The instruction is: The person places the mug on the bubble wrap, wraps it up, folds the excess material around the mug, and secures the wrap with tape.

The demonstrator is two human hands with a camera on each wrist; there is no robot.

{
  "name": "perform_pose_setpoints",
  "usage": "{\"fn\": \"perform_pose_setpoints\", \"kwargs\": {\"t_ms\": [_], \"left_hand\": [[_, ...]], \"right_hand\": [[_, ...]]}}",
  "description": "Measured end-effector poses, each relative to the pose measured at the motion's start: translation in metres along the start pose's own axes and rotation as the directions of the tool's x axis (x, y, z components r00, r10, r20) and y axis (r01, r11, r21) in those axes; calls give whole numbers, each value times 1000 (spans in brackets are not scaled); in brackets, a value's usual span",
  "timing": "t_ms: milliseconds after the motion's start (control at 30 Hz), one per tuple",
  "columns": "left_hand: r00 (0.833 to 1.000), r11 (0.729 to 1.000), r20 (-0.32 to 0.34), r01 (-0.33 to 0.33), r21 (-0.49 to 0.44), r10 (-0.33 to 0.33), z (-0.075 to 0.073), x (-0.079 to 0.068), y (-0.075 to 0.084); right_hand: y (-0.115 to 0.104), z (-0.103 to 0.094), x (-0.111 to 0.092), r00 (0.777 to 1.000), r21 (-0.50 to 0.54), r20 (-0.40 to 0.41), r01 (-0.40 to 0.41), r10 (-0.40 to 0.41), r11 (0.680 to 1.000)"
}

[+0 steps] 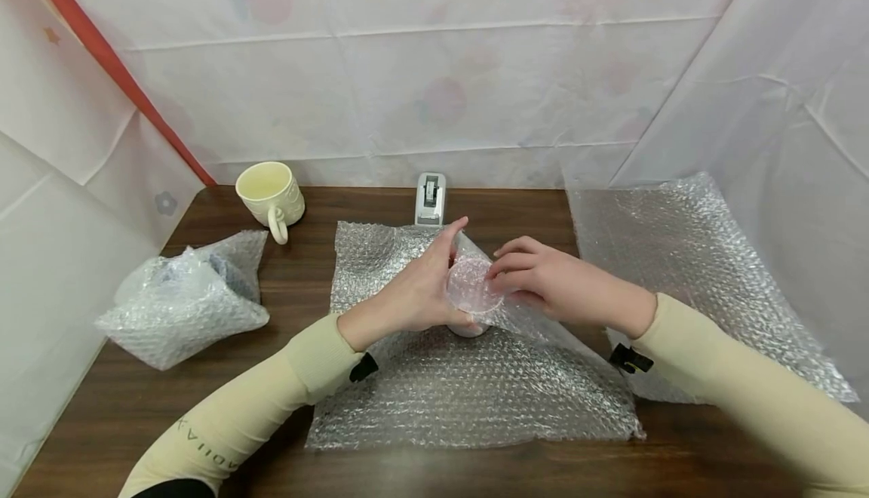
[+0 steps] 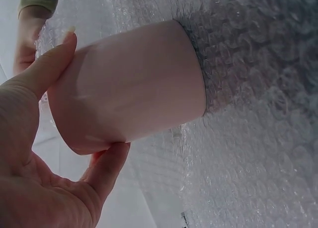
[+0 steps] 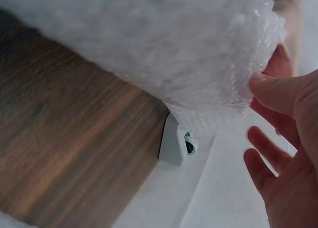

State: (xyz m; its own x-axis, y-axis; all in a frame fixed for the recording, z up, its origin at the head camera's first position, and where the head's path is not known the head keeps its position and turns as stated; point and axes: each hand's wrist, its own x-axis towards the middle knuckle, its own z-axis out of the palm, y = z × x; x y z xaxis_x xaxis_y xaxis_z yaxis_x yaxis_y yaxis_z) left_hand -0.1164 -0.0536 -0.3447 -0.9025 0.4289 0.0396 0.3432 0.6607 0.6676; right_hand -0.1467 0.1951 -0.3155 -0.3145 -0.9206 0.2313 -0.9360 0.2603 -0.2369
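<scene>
A smooth pink cup (image 2: pixel 129 84) stands on a sheet of bubble wrap (image 1: pixel 468 392) in the middle of the table. My left hand (image 1: pixel 421 290) grips the cup near its rim, thumb on one side and fingers on the other. With thumb and fingers, my right hand (image 1: pixel 553 283) pinches a raised part of the same sheet and holds it over the cup's mouth. In the right wrist view this lifted bubble wrap (image 3: pixel 149 49) hides the cup. The left wrist view shows the cup's side bare, its base on the wrap.
A bubble-wrapped bundle (image 1: pixel 183 305) lies at the left, with a pale yellow mug (image 1: pixel 281 200) behind it. At the back edge is a tape dispenser (image 1: pixel 431 200), close to the sheet. Another bubble wrap sheet (image 1: pixel 679 256) lies on the right, under the right forearm.
</scene>
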Motion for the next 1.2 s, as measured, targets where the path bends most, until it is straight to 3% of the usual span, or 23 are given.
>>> {"fn": "perform_pose_setpoints", "kwargs": {"t_ms": [133,367,600,700,800,867,1000,1100,1200], "left_hand": [[1000,1000,2,-15,9,15,2,1,0],[997,997,28,-68,30,68,-3,0,-3],[987,995,127,-93,-40,97,-33,-6,-19],[987,996,137,-84,-8,84,-52,-9,-32],[999,994,53,-19,109,14,-70,-12,-46],[997,979,-37,80,190,-74,-82,-14,-56],[948,914,-162,308,265,-273,-95,-16,-76],[912,868,-155,408,283,-379,-97,-17,-91],[893,859,-118,450,244,-435,-94,-18,-104]], "right_hand": [[0,5,-3,1000,-57,7,21,-21,998],[-1,14,-11,995,-9,28,-91,91,996],[-3,21,-10,998,-57,3,-58,58,997],[-5,20,-9,999,-98,3,-51,52,994],[-6,19,-7,999,-126,14,-47,49,991],[-5,19,-7,999,-136,18,-43,46,990],[-4,19,-7,999,-135,2,-49,50,990],[-3,20,-8,998,-123,-9,-64,63,990],[-3,21,-10,997,-96,-6,-76,75,992]]}}
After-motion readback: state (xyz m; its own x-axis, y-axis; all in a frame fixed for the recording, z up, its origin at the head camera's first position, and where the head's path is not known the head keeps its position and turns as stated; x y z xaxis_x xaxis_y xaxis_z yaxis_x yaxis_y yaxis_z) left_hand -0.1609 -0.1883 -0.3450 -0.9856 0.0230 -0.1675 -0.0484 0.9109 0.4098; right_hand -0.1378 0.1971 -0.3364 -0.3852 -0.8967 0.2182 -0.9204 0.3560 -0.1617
